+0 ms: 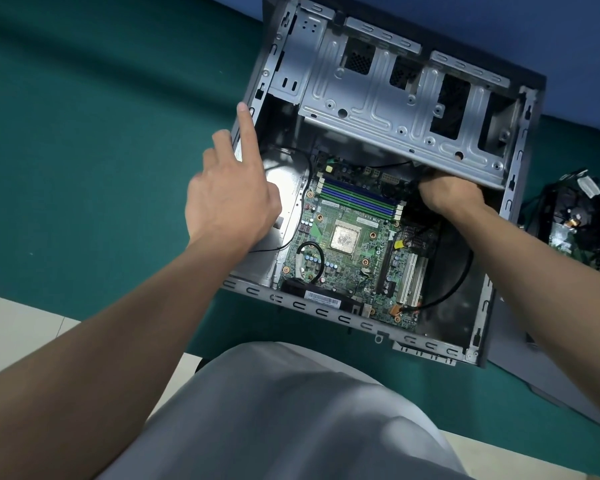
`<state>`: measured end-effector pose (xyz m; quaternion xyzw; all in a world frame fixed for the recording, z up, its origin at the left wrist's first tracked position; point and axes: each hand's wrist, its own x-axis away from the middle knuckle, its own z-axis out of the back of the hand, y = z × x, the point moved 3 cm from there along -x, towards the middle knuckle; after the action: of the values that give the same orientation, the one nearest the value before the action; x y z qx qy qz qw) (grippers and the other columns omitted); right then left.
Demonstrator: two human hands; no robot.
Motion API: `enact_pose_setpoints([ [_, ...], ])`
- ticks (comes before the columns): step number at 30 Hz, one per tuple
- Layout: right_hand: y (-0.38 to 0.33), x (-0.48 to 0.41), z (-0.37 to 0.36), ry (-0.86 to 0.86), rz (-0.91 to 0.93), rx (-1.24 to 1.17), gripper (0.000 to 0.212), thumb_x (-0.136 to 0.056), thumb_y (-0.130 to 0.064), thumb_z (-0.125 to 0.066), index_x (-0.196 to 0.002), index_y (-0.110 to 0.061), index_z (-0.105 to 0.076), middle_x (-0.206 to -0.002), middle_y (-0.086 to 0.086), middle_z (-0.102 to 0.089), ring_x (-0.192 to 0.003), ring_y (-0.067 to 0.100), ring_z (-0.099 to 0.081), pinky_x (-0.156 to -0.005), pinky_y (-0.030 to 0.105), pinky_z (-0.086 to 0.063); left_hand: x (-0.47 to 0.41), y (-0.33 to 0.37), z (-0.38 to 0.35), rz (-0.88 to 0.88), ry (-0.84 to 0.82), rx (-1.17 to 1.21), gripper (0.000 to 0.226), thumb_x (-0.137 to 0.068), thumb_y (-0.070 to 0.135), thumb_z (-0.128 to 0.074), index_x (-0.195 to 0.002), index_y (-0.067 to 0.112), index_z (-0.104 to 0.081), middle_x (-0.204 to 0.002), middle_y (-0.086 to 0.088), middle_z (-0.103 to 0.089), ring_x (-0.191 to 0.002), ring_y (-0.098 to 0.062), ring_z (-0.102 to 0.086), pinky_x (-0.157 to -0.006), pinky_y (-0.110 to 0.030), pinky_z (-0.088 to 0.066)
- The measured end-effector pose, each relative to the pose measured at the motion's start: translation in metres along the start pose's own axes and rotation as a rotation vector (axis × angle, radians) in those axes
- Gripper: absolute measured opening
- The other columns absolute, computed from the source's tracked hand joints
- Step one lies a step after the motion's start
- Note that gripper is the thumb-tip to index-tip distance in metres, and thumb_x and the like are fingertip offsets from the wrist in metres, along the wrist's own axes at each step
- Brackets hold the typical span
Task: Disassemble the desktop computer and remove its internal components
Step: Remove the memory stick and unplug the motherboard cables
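Observation:
An open desktop case (pixel 485 306) lies on its side on a green mat. Inside it sits a green motherboard (pixel 350 258) with a bare processor (pixel 343 239), blue and green memory slots (pixel 359 199) and black cables (pixel 454 285). A steel drive cage (pixel 388 98) spans the far half. My left hand (pixel 232 199) rests on the case's left wall, fingers straight, index finger pointing up along the edge. My right hand (pixel 451 195) reaches under the drive cage beside the memory slots. Its fingers are curled and hidden among black cables; what they hold cannot be made out.
Removed parts with black cables and a small green board (pixel 575 223) lie on the mat right of the case. A grey panel (pixel 520 348) lies under the case's near right corner. My grey-clad lap (pixel 291 410) fills the foreground. A blue wall stands behind.

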<state>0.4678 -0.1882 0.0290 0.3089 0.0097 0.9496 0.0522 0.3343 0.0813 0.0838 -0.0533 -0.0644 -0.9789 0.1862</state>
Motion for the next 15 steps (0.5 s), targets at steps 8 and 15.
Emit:
enact_pose_setpoints([
  [8, 0.0041, 0.0008, 0.0, 0.022, -0.048, -0.068, 0.043, -0.102, -0.024, -0.028, -0.134, -0.002, -0.046, -0.136, 0.024, -0.048, -0.125, 0.043, -0.044, -0.102, 0.048, -0.038, 0.0003, -0.0002, 0.0005, -0.002, -0.002, 0.001, 0.086, -0.088, 0.031, -0.051, -0.153, 0.01, 0.0, -0.124, -0.02, -0.042, -0.091, -0.033, -0.05, -0.056, -0.036, -0.03],
  [15, 0.0079, 0.0009, 0.0008, 0.023, -0.031, 0.014, 0.052, -0.102, -0.039, -0.025, -0.14, -0.007, -0.04, -0.143, 0.021, -0.043, -0.129, 0.042, -0.041, -0.104, 0.048, -0.036, 0.001, -0.0006, 0.0007, -0.001, 0.002, -0.01, 0.086, -0.087, 0.03, -0.052, -0.153, 0.009, -0.002, -0.122, -0.02, -0.044, -0.089, -0.032, -0.05, -0.054, -0.035, -0.027],
])
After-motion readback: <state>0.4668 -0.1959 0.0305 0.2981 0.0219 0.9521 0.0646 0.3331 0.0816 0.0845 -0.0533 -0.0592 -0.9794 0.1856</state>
